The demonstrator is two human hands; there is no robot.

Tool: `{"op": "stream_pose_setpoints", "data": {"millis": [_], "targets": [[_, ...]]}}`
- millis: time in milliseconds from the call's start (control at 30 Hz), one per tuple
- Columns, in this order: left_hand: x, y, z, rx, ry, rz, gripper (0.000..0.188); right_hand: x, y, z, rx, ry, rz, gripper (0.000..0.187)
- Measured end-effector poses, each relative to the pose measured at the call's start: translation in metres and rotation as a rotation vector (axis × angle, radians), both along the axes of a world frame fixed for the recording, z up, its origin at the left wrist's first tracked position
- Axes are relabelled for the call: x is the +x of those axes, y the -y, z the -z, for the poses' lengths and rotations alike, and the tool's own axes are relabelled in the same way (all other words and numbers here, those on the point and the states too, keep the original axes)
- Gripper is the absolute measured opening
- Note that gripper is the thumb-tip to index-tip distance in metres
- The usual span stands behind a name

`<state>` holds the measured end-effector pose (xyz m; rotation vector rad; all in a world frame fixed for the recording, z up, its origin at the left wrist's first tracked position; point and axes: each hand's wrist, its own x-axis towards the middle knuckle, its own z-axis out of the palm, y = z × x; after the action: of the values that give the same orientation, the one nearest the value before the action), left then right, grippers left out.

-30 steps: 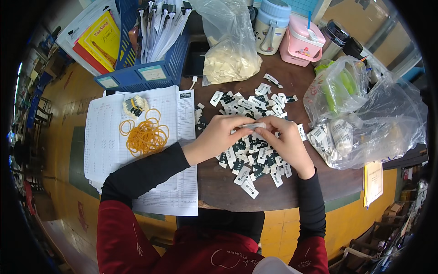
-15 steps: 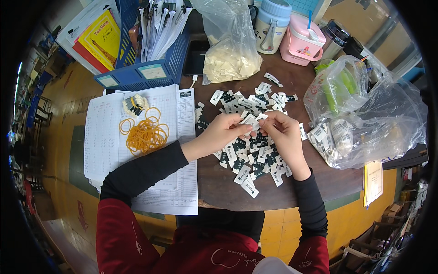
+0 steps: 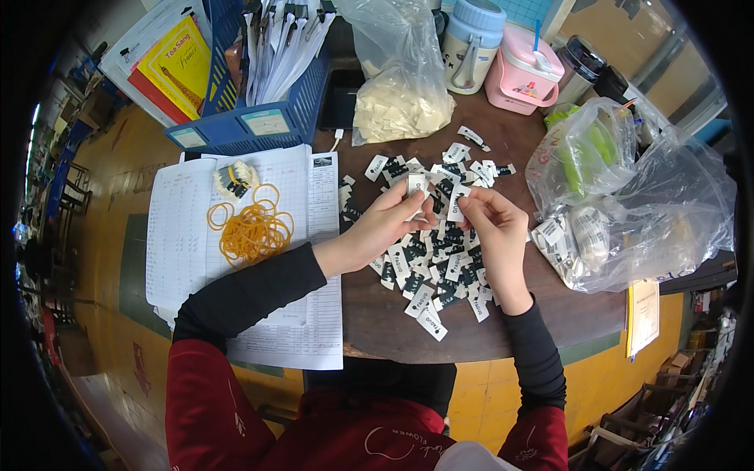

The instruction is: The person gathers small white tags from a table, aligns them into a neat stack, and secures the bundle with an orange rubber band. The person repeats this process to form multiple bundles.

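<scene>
My left hand point(image 3: 390, 216) is closed on a small stack of white labels point(image 3: 417, 185), held upright between thumb and fingers. Just to its right, my right hand point(image 3: 493, 224) pinches a single white label point(image 3: 457, 202) with dark print. Both hands are above a loose pile of labels point(image 3: 428, 271), some showing white faces and others dark green ones. A few labels at the pile's near edge overlap one another. Parts of the pile are hidden beneath my hands.
Left of the pile, orange rubber bands point(image 3: 255, 234) and a banded label bundle point(image 3: 236, 180) lie on an open ledger point(image 3: 181, 259). Behind stand a blue file rack point(image 3: 290, 125), a bag of cream pieces point(image 3: 404, 106), a flask point(image 3: 471, 47) and a pink container point(image 3: 522, 71). Plastic bags point(image 3: 628, 228) sit right.
My hands have moved apart from where they met. The right one now has a single label separate from the left hand's stack, which has turned more upright.
</scene>
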<state>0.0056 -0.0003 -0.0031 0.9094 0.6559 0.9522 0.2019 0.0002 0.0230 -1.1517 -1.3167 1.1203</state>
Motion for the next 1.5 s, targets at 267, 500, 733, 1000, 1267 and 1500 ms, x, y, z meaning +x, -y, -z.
{"op": "stream_pose_setpoints", "data": {"millis": [267, 500, 733, 1000, 1267, 1500], "targets": [[0.006, 0.002, 0.002, -0.164, 0.226, 0.017, 0.030, -0.012, 0.007, 0.004, 0.779, 0.639, -0.099, 0.025], [-0.003, -0.001, 0.006, -0.168, 0.128, 0.034, 0.028, -0.013, 0.008, 0.004, 0.775, 0.601, -0.168, 0.022], [-0.002, 0.000, -0.005, -0.206, 0.049, 0.012, 0.039, -0.011, 0.009, 0.004, 0.237, 0.172, -0.200, 0.019], [0.001, 0.007, -0.004, -0.180, 0.079, 0.194, 0.042, -0.015, 0.004, 0.005, 0.344, 0.368, -0.140, 0.058], [-0.002, 0.001, -0.002, -0.177, 0.172, 0.223, 0.039, -0.008, 0.005, -0.011, 0.767, 0.804, -0.397, 0.082], [-0.004, 0.003, -0.012, -0.214, 0.181, 0.288, 0.045, -0.008, 0.006, -0.011, 0.689, 0.676, -0.369, 0.080]]}}
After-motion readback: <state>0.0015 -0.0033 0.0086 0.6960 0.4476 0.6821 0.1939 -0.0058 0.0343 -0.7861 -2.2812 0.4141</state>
